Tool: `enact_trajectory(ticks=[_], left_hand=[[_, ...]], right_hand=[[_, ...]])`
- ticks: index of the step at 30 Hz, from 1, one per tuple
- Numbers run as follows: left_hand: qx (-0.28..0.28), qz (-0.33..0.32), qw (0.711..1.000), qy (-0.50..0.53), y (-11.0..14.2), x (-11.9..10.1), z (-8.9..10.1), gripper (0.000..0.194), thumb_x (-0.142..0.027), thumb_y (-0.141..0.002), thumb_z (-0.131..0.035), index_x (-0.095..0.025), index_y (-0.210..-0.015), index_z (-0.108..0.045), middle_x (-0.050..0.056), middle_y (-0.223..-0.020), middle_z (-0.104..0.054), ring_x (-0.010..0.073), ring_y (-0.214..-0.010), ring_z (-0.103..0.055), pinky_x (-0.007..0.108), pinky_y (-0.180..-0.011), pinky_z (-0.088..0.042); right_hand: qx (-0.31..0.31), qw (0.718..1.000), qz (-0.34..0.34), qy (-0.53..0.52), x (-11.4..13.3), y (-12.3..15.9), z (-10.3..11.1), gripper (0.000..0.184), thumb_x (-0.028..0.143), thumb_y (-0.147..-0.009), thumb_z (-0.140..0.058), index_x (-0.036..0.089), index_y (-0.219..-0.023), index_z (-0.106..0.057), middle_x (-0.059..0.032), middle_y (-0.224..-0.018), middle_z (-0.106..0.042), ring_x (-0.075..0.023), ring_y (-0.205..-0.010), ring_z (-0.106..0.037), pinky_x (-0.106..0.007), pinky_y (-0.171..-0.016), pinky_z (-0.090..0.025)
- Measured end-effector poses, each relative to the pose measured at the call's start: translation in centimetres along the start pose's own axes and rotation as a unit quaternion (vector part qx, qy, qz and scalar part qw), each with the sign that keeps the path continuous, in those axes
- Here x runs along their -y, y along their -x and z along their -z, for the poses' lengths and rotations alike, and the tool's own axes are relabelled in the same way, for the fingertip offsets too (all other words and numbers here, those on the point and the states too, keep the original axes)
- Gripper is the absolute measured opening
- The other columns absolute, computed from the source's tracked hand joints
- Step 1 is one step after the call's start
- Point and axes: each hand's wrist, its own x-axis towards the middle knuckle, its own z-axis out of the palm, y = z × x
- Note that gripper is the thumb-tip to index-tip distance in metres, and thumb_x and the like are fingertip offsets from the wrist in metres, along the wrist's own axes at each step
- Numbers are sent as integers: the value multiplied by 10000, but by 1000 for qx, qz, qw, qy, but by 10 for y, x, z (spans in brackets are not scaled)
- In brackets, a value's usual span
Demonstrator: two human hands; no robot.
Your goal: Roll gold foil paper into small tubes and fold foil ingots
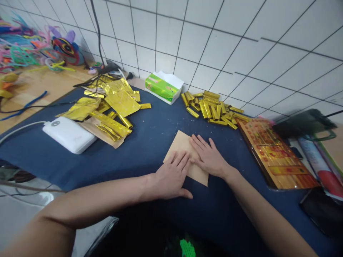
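A sheet of brown kraft paper (184, 155) lies on the dark blue tablecloth (150, 142), tilted like a diamond. My left hand (171, 175) rests flat on its near left side, and my right hand (207, 157) presses on its upper right side. Neither hand grips anything, and the fingertips nearly meet over the paper. Beyond my right hand lies a heap of folded gold foil sticks (210, 109). To the left of the paper, a looser pile of gold foil pieces (115, 103) sits on brown paper.
A white power bank (69, 135) with its cable lies left of the foil. A green tissue box (163, 87) stands by the tiled wall. On the right are a gold-printed board (276, 153), a dark phone (321, 210) and a black tablet (302, 125). Colourful pipe-cleaner crafts (26, 46) crowd a wooden surface at far left.
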Motion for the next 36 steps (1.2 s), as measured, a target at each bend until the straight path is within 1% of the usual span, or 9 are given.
enact_trajectory(ticks=[5,8,11,13,15,18,24,29,36], left_hand=[[10,-17,1000,-2,6,-5,-1,1030,-755,-676,-387,-4,-1367,-244,230,-1435,-212,339,-1343,-143,477,-1067,-111],[17,-25,1000,-4,8,-7,-2,1005,-753,-673,-394,-26,-1358,-283,228,-1431,-225,347,-1339,-154,489,-1057,-129],[15,-19,1000,-7,8,-8,-1,1010,-756,-668,-400,-30,-1360,-282,232,-1438,-197,351,-1339,-151,493,-1053,-136],[23,-23,999,-6,7,-8,2,986,-748,-680,-395,-26,-1347,-311,239,-1423,-237,351,-1337,-160,496,-1053,-131],[33,-32,999,-4,6,-8,4,955,-737,-694,-392,-23,-1327,-349,242,-1390,-311,358,-1329,-181,502,-1051,-132],[33,-30,999,-1,6,-8,6,953,-734,-691,-403,-20,-1322,-357,240,-1366,-357,367,-1317,-209,505,-1043,-157],[3,-18,1000,-3,7,-9,-4,1034,-745,-662,-430,-17,-1372,-237,243,-1428,-223,342,-1344,-140,497,-1052,-145],[-6,-25,1000,0,7,-6,-8,1030,-754,-669,-401,-23,-1374,-231,237,-1437,-204,343,-1352,-86,494,-1054,-129],[-13,-21,1000,-10,7,-2,-8,995,-758,-685,-361,-39,-1366,-264,234,-1439,-205,350,-1339,-149,505,-1049,-140]], right_hand=[[0,1000,-20,11,-5,-3,-3,641,542,-883,-227,191,-1416,-168,-77,-1477,-200,-263,-1347,-179,-565,-1037,-189],[-30,995,-89,28,-6,-5,0,586,472,-899,-247,158,-1394,-254,-115,-1455,-253,-296,-1333,-213,-608,-1014,-184],[-80,986,-143,29,11,-6,10,547,361,-906,-256,90,-1380,-277,-171,-1443,-255,-311,-1334,-202,-620,-1018,-142],[-55,995,-78,-23,30,-5,17,546,356,-906,-262,86,-1380,-282,-154,-1444,-265,-271,-1340,-204,-534,-1054,-184],[4,995,25,-94,46,-4,21,604,454,-891,-298,117,-1391,-265,-118,-1444,-284,-225,-1342,-209,-448,-1074,-220],[30,990,64,-118,48,-6,16,622,515,-884,-281,172,-1401,-239,-70,-1459,-257,-221,-1353,-172,-480,-1083,-174],[9,998,-6,-57,8,-17,3,630,550,-883,-217,203,-1409,-203,-52,-1477,-198,-241,-1358,-146,-537,-1066,-143],[-15,998,-54,-42,7,-22,-2,615,523,-883,-239,197,-1405,-220,-52,-1480,-191,-248,-1357,-150,-557,-1052,-151],[-173,962,-198,-71,2,-16,-5,523,375,-855,-381,115,-1308,-399,-152,-1397,-366,-272,-1311,-281,-535,-1034,-218]])
